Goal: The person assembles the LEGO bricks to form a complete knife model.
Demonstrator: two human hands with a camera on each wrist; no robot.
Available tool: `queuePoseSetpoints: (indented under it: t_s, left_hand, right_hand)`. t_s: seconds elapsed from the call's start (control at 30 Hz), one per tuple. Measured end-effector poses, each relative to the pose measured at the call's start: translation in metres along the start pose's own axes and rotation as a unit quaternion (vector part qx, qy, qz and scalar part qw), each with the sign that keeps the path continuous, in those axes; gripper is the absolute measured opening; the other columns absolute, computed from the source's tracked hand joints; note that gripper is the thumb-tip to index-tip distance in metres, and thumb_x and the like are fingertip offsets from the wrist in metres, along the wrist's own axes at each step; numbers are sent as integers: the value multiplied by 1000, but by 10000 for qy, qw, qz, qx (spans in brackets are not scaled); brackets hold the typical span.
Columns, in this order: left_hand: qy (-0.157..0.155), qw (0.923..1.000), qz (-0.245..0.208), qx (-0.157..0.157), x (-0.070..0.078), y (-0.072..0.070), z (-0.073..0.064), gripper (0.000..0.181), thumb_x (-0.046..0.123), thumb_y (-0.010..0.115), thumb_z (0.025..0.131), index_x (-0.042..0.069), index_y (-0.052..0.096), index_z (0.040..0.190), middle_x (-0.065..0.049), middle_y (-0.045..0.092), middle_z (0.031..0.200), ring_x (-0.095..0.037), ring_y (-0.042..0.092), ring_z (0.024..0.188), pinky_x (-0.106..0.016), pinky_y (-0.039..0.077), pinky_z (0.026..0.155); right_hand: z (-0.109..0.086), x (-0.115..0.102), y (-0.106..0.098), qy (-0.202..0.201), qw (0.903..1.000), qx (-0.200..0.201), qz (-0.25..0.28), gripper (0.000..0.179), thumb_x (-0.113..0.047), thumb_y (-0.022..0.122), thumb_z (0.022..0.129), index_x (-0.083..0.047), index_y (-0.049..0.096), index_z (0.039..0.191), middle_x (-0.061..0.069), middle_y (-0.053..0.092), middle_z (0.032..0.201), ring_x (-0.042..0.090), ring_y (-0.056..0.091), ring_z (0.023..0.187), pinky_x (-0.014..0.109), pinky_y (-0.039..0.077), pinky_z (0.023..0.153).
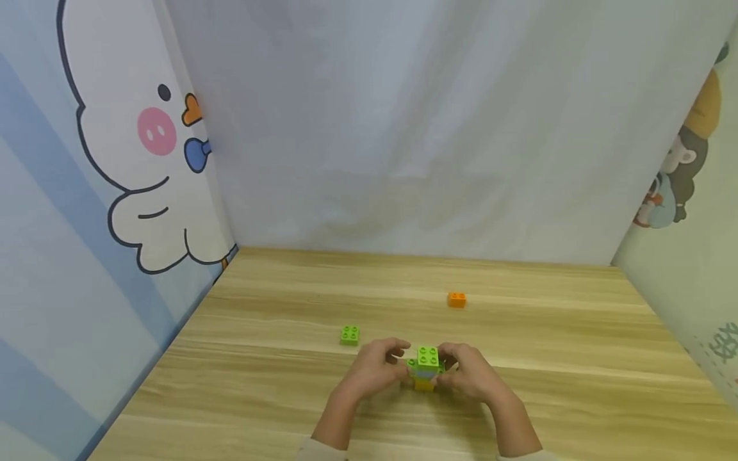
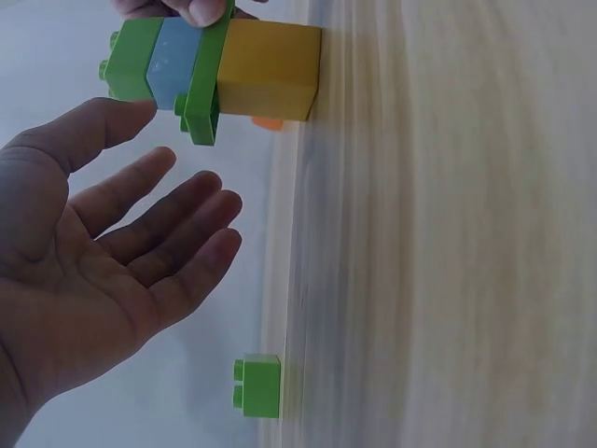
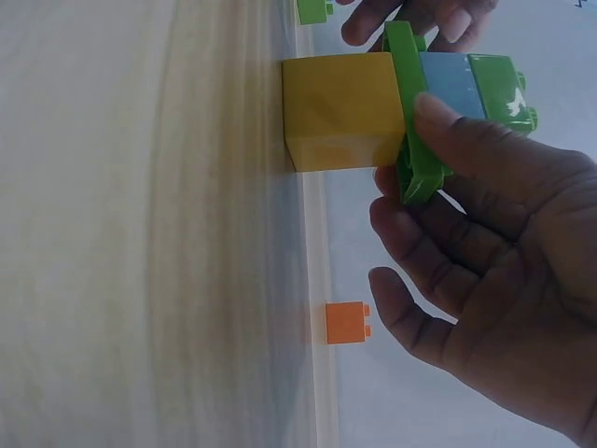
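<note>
A small stack of toy building blocks stands on the table between the two hands. At its base is a yellow block (image 3: 345, 112), with a wider green plate (image 2: 202, 93) across it, then a light blue block (image 2: 174, 61) and a studded green block (image 1: 428, 356) on top. My right hand (image 1: 469, 372) pinches one overhanging end of the green plate, thumb in front and fingers behind. On the other side, my left hand (image 1: 373, 368) is spread with relaxed fingers, its thumb tip close to the upper blocks.
A loose green block (image 1: 350, 335) lies on the table (image 1: 259, 358) to the left, beyond the left hand. Farther back and to the right is an orange block (image 1: 457, 300). A pale curtain (image 1: 426, 141) hangs behind the table, with printed cloth at both sides.
</note>
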State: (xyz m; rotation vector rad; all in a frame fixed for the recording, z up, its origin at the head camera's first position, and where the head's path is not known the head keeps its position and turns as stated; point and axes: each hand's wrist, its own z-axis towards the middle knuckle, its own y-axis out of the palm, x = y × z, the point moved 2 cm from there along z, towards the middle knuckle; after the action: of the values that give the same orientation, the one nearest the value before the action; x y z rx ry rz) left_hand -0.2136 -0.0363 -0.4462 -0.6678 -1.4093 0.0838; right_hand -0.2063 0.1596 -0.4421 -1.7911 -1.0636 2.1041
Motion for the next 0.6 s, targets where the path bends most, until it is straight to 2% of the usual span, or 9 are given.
queuePoseSetpoints:
  t_s: [0.33,0.6]
  left_hand:
    - [17,9998,86,176,-7,-10,0,44,13,71,80,3,59,121,-16,57,118,-34,55,104,-45,48,82]
    - [42,9986,355,385,-12,-21,-1,42,15,71,82,6,59,122,-14,56,120,-35,52,109,-46,48,81]
  right_hand:
    - [1,2,2,-156,9999,52,14,31,-4,77,72,1,64,99,0,62,86,17,55,79,38,47,70]
    - [3,4,2,-147,9999,75,-37,30,-4,77,71,1,64,98,1,62,87,17,55,79,36,48,69]
